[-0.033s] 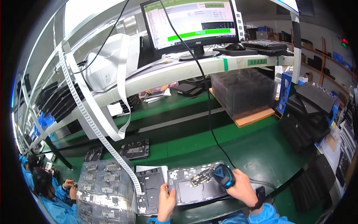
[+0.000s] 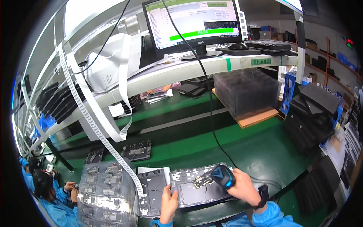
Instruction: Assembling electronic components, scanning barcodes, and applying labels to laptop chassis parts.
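My right hand (image 2: pixel 245 189) is wrapped round a black barcode scanner (image 2: pixel 223 176) with blue trim, its cable running up and away. The scanner's head hangs over the right part of an opened laptop casing (image 2: pixel 198 196), partly covering a circuit board (image 2: pixel 202 181) that sits in its upper middle. My left hand (image 2: pixel 168 205) holds the casing's left edge, thumb on the near left corner and fingers along the side. Just left of that hand lies a second dark casing panel (image 2: pixel 152 189) on a white sheet. A strip of white labels (image 2: pixel 128 171) hangs down onto it.
Clear plastic trays (image 2: pixel 106 193) with boards stand at left. Further casings with boards (image 2: pixel 137 150) lie behind. On the shelf stands a monitor (image 2: pixel 193 22). Stacked dark trays (image 2: pixel 245 94) rest on a wooden board (image 2: pixel 259 118). Co-workers in blue (image 2: pixel 56 208) sit at far left.
My right hand and the scanner have shifted slightly left and up over the circuit board. My left hand and the casing stay nearly in place.
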Available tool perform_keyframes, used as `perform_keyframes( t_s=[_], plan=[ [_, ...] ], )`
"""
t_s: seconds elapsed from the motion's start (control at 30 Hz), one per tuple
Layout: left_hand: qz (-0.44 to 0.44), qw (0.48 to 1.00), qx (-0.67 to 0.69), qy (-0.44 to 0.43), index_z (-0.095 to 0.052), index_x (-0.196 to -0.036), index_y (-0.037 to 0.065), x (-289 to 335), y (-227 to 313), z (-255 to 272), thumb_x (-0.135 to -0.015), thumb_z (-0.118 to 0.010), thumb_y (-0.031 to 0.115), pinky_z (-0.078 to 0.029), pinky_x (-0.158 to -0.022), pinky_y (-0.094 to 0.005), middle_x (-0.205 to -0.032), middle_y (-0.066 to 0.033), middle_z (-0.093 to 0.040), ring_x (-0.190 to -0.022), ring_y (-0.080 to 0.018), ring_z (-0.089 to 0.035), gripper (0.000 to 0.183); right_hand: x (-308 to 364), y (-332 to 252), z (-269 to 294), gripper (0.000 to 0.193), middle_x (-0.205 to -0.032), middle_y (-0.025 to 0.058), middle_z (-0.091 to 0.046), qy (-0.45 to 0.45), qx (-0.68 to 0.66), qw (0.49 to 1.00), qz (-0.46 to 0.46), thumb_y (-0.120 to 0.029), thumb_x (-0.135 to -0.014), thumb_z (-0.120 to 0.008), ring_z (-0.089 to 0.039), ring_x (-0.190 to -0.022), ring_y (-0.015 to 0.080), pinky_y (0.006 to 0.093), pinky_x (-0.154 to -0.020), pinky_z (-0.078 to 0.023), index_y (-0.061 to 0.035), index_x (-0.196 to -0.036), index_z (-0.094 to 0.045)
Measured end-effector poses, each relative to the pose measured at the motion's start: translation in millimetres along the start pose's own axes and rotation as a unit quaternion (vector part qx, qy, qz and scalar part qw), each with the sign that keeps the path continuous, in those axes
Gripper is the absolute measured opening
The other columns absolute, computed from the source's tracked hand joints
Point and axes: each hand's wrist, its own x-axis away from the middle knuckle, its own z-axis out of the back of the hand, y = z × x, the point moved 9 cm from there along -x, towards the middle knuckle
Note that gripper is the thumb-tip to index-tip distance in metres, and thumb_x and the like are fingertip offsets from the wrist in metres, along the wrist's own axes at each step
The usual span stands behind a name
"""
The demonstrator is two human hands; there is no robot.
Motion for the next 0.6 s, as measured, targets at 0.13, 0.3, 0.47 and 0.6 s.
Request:
perform_keyframes(
  t_s=[0.13,0.3,0.47,0.6],
  plan=[
    [0.064,0.987,0.143,0.03,-0.041,-0.145,-0.01,-8.7,-7.8,1.4,-0.101,-0.056,0.002,-0.048,-0.099,-0.0335,-0.136,-0.0231,-0.059,-0.12,-0.0239,-0.06,0.049,-50.7,-21.2,-35.7,0.048,-0.101,0.0217,-0.066,-0.097,0.051,0.982,0.154,-0.008,-0.065,-0.064,-0.063,-0.094,0.0449,0.0493,-0.086,-0.053,0.0034,-0.111,-0.066],
    [-0.002,0.984,0.172,0.053,-0.045,-0.145,-0.01,-78.1,15.3,35.1,-0.101,-0.056,0.004,-0.047,-0.104,-0.0358,-0.137,-0.0202,-0.059,-0.122,-0.024,-0.058,0.047,-52.5,-29.9,5.8,0.033,-0.085,0.0231,-0.072,-0.091,-0.125,0.987,0.052,-0.006,-0.07,-0.071,-0.074,-0.081,0.0293,0.0406,-0.076,-0.056,0.0045,-0.102,-0.071],
    [0.0,0.979,0.196,0.053,-0.048,-0.142,-0.014,-220.6,26.5,14.1,-0.099,-0.06,0.008,-0.049,-0.096,-0.0345,-0.126,-0.0192,-0.066,-0.112,-0.0233,-0.062,0.05,3.9,34.8,55.5,0.039,-0.093,0.0096,-0.076,0.045,-0.198,0.973,-0.114,-0.011,-0.074,-0.089,-0.07,-0.088,0.0148,0.0324,-0.08,-0.055,0.0052,-0.104,-0.07],
    [-0.042,0.983,0.159,0.081,-0.066,-0.122,-0.011,-309.6,-13.5,0.1,-0.094,-0.061,0.005,-0.051,-0.083,-0.0336,-0.107,-0.0143,-0.073,-0.095,-0.0187,-0.065,0.032,56.9,101.4,80.9,0.06,-0.096,0.0172,-0.068,0.119,-0.246,0.94,-0.205,0.003,-0.076,-0.088,-0.073,-0.078,0.0223,0.0364,-0.066,-0.06,0.0038,-0.114,-0.041]
  ],
)
